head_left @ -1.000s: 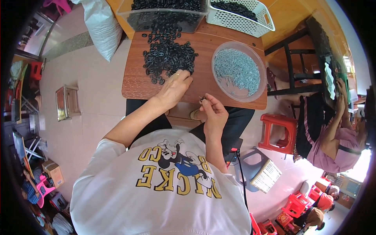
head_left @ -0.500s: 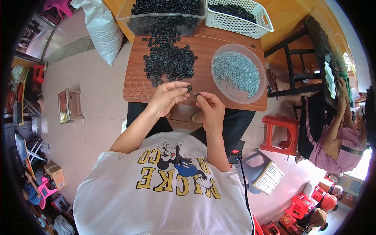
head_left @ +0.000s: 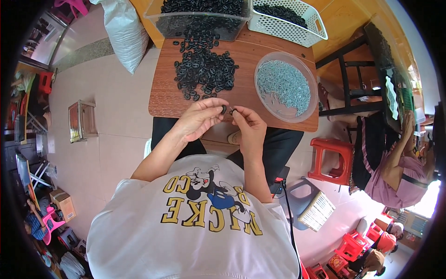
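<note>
Change since earlier frames: left hand [head_left: 200,122] withdrawn from the pile of black rings [head_left: 204,69]; both hands now meet at the near edge of the wooden table [head_left: 162,97].
Left grip: thumb and forefinger pinched shut on one small black ring [head_left: 224,109], held just above the table edge.
Right grip: right hand [head_left: 250,128] fingertips closed on a tiny piece [head_left: 232,111], too small to identify, almost touching the ring.
Surroundings: round clear bowl of pale metal clips [head_left: 285,86] to the right; clear bin [head_left: 204,14] and white basket [head_left: 288,18] of black parts at the far edge.
Risk: ring or tiny piece slipping from fingertips, likely dropping off the edge to the lap or floor; misalignment possible, parts small and pinch shallow.
</note>
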{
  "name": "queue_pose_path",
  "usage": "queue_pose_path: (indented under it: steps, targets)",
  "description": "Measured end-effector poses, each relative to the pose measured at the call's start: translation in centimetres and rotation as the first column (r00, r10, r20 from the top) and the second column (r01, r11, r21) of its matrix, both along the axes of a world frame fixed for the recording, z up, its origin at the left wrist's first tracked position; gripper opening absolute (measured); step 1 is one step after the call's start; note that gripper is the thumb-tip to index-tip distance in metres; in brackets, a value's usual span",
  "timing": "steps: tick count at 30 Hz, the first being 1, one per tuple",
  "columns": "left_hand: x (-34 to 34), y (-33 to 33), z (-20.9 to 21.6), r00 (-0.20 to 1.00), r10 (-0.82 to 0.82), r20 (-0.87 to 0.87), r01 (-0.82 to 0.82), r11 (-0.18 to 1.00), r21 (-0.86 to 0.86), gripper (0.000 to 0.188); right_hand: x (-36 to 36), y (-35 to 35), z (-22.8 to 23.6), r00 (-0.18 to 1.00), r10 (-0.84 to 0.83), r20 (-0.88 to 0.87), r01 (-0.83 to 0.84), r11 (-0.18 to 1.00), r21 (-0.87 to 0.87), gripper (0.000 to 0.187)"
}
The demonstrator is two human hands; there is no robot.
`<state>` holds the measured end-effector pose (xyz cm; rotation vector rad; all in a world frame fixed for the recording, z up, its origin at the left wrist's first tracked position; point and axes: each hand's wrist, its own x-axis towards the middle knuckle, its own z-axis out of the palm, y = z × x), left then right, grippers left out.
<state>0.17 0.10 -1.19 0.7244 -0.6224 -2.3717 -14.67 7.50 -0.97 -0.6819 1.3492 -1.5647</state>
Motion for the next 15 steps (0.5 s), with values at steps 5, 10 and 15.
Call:
queue_pose_path:
  steps: [5,10,15]
  targets:
    - [-0.2,0.3,-0.2,0.997,0.068,0.046,-0.064,0.994,-0.093,0.014,0.0,0.2,-0.3,0.992,-0.019,0.128,0.019,1.0,-0.004,0.013]
    - [-0.8,0.6,0.0,0.975,0.205,0.089,-0.201,0.978,-0.057,0.017,0.4,0.4,0.1,0.991,0.019,0.132,-0.019,1.0,0.0,0.01]
    - [-1.4,1.2,-0.2,0.957,0.274,0.099,-0.273,0.962,-0.023,0.022,0.8,0.3,-0.1,0.998,0.052,0.035,-0.054,0.998,0.042,0.009]
